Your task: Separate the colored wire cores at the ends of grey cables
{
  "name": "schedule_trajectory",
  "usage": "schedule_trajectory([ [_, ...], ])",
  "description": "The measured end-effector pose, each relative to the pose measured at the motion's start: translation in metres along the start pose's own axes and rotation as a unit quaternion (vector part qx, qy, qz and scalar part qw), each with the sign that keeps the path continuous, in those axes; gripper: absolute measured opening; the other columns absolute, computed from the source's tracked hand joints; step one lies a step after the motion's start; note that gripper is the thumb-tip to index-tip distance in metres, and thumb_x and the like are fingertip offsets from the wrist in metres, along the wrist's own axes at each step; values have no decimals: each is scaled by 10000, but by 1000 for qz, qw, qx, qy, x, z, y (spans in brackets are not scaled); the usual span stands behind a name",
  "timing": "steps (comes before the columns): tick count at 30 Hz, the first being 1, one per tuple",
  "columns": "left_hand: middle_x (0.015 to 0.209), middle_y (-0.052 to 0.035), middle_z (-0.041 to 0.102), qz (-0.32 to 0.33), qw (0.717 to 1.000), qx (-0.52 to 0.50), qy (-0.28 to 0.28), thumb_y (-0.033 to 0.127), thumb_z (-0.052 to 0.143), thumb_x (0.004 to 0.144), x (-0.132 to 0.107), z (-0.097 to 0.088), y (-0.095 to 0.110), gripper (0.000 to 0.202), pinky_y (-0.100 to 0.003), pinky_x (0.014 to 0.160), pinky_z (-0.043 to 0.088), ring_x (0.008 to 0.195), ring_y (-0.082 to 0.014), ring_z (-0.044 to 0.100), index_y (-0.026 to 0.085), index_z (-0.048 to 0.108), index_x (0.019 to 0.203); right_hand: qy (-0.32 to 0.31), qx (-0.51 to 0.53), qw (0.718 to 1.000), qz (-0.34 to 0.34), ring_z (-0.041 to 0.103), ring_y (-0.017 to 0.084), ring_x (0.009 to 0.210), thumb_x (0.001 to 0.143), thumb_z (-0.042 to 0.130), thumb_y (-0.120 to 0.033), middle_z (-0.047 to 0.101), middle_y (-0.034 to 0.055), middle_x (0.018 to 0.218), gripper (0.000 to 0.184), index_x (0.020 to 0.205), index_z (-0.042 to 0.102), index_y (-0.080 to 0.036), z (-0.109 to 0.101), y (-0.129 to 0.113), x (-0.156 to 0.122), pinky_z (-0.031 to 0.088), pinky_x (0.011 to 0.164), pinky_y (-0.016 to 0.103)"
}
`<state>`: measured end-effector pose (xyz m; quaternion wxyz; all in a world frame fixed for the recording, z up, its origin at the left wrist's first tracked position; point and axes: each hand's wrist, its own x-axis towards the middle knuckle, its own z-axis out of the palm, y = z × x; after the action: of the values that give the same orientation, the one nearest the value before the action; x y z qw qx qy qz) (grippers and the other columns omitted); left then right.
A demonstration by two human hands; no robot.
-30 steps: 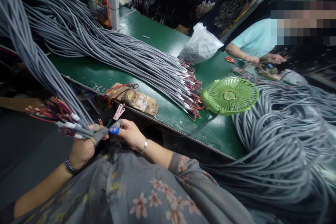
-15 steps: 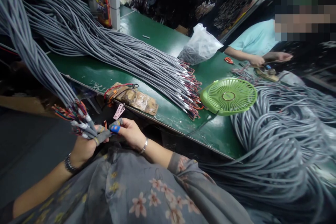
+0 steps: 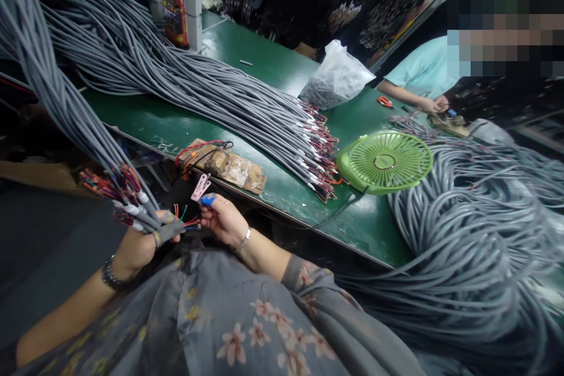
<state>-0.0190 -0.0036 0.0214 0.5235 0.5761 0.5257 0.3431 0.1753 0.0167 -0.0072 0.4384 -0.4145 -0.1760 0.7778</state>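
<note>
Shirt (image 3: 264,317): your grey floral cloth is spreading below your hands
Left hand (image 3: 140,247): your fingers are wrapping firmly round several grey cables (image 3: 150,220), close to their ends
Wires (image 3: 191,224): coloured strands are poking out past your left fingers
Right hand (image 3: 225,222): your fingers are curling inward, nearly closed, beside the wire tips; I cannot tell whether they are pinching any
Clip (image 3: 201,187): pink, it is sticking up just beyond your right hand
Block (image 3: 240,171): it is lying along the near edge of the green table (image 3: 374,229)
Bundle (image 3: 247,108): more grey cables are stretching across the table
Fan (image 3: 384,161): green, it is sitting by the bundle's wire ends
Co-worker's hands (image 3: 434,106): they are meeting beyond the fan
</note>
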Motion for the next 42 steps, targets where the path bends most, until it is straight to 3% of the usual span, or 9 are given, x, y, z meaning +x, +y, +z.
schedule_trajectory([
  [5,540,-37,694,-19,1000,1,-11,609,792,709,1,1,8,398,-322,575,512,554,-213,592,269,704,521,-96,-32,993,65,512,74,599,607,1024,-401,659,-47,731,454,820,678,-197,-11,-4,0,507,597,233],
  [11,561,-33,695,-6,999,28,-37,663,780,745,2,-1,0,448,-317,608,535,582,-217,610,263,717,552,-167,-115,977,69,546,91,585,581,1059,-478,693,-21,705,490,804,746,-174,-5,-7,5,493,602,252],
  [18,563,-20,697,5,998,42,-43,614,777,774,1,1,4,409,-312,632,525,577,-208,598,269,724,560,-90,-129,987,-17,600,107,619,451,1085,-467,695,-45,677,556,712,684,-183,4,0,-1,501,666,265],
  [24,568,-37,706,3,1000,15,5,631,752,759,2,4,-5,424,-328,618,499,593,-217,611,254,734,566,-36,-101,994,-28,515,94,572,553,1021,-471,629,-62,643,500,695,618,-211,8,8,-7,440,584,243],
  [28,579,-39,710,1,1000,19,8,638,739,762,3,4,-8,434,-329,624,506,601,-216,615,244,738,581,-39,-81,996,3,463,92,563,660,950,-413,546,-72,595,396,713,613,-212,4,8,-6,436,583,241],
  [31,573,-27,690,13,999,38,-22,658,720,778,3,2,-6,462,-321,618,509,593,-206,597,245,713,570,-66,-63,996,24,498,96,600,686,957,-465,623,-51,681,411,786,656,-203,0,4,-6,464,607,253],
  [34,580,-19,688,19,996,66,-50,684,712,801,3,0,-2,492,-322,631,528,596,-209,599,249,688,573,-92,-71,993,22,548,101,628,603,1018,-550,658,-41,699,526,789,688,-186,0,0,-6,480,644,266],
  [37,584,-19,704,14,995,82,-49,703,724,792,4,0,-1,500,-328,639,541,600,-216,613,249,688,586,-90,-98,991,11,598,113,654,468,1070,-538,680,-39,689,594,776,718,-172,4,-2,-7,485,691,275],
  [42,576,-21,715,15,995,88,-42,671,731,784,4,1,1,468,-326,645,539,591,-213,628,248,708,584,-64,-122,990,-21,563,94,612,526,1062,-452,653,-68,647,499,717,685,-186,12,2,-8,477,697,269],
])
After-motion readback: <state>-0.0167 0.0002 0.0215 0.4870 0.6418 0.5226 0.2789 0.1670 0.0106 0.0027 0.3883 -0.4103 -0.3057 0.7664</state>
